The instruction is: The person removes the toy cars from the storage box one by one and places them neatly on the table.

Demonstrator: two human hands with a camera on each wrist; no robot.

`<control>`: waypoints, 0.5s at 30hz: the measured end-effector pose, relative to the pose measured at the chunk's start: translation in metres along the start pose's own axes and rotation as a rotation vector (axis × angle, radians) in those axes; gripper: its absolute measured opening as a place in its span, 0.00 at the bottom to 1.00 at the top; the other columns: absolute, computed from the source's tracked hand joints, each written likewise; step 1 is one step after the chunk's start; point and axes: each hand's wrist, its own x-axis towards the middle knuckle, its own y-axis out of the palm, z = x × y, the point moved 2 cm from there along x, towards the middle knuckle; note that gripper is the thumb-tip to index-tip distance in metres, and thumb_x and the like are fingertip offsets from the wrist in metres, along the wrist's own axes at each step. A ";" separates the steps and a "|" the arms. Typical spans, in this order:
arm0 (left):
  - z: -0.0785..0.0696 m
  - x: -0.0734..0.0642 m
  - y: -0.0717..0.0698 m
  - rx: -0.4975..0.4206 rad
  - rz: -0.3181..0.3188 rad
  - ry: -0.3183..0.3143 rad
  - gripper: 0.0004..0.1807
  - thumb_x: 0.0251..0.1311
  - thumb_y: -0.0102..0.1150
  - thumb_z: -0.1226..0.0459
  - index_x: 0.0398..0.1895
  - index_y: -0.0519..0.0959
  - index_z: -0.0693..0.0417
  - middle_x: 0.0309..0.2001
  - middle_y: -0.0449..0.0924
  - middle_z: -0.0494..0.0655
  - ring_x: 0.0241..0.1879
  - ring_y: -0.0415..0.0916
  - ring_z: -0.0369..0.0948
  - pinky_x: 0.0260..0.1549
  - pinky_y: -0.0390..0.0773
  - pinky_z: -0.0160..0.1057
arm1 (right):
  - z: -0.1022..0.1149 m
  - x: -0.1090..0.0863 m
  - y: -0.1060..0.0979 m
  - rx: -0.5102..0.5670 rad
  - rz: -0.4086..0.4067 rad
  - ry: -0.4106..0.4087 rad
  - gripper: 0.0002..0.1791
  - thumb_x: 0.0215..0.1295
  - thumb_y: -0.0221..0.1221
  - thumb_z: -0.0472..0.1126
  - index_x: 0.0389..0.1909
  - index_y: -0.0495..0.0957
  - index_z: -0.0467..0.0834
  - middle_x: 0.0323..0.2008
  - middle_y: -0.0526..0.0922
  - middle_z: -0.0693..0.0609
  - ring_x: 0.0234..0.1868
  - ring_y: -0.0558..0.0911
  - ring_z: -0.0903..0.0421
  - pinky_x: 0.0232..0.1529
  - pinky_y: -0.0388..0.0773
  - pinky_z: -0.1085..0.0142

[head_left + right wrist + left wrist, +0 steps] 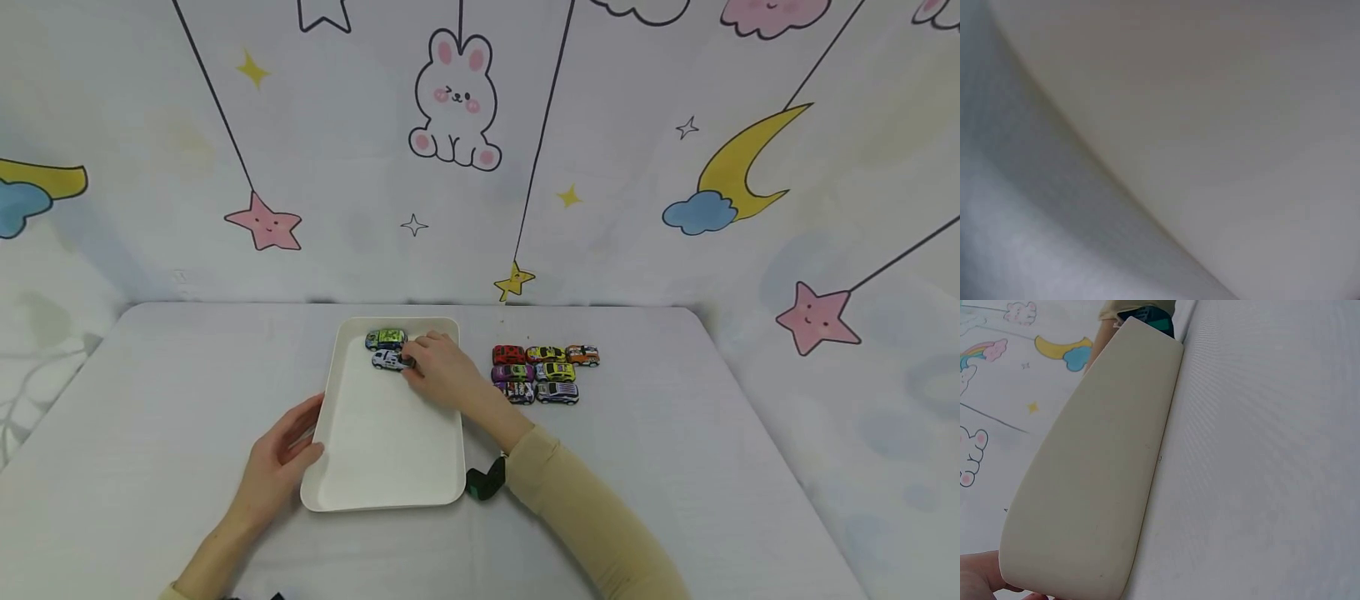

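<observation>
The right hand pinches a small white toy car in the flat white plastic tray. The left hand grips the tray's edge. The car looks light and hard; best held by its sides.

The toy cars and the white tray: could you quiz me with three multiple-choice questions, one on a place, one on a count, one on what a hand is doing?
1. Where is the green car?
A. at the far end of the tray
B. on the table to the left of the tray
C. in the left hand

2. How many cars stand in the group on the table?
A. three
B. seven
C. twelve

3. What is the right hand doing?
A. resting flat on the table
B. holding the white car
C. lifting the tray

Answers: 1 A, it sits by the tray's far rim. 2 B, seven can be counted. 3 B, its fingers close on that car.
</observation>
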 end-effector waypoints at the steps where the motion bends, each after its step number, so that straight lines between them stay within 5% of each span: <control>1: 0.000 0.000 0.000 0.004 -0.001 0.001 0.31 0.61 0.53 0.83 0.70 0.64 0.71 0.68 0.71 0.48 0.64 0.70 0.26 0.56 0.73 0.21 | 0.000 0.000 0.000 0.002 0.003 0.004 0.10 0.68 0.63 0.44 0.46 0.82 0.45 0.45 0.86 0.52 0.46 0.78 0.54 0.54 0.75 0.60; 15: 0.000 -0.001 0.000 0.001 -0.001 0.006 0.31 0.61 0.53 0.82 0.70 0.64 0.70 0.68 0.72 0.43 0.64 0.70 0.27 0.56 0.73 0.21 | -0.001 -0.005 -0.002 0.106 -0.032 0.034 0.12 0.66 0.65 0.44 0.47 0.83 0.45 0.45 0.87 0.52 0.46 0.80 0.54 0.53 0.77 0.62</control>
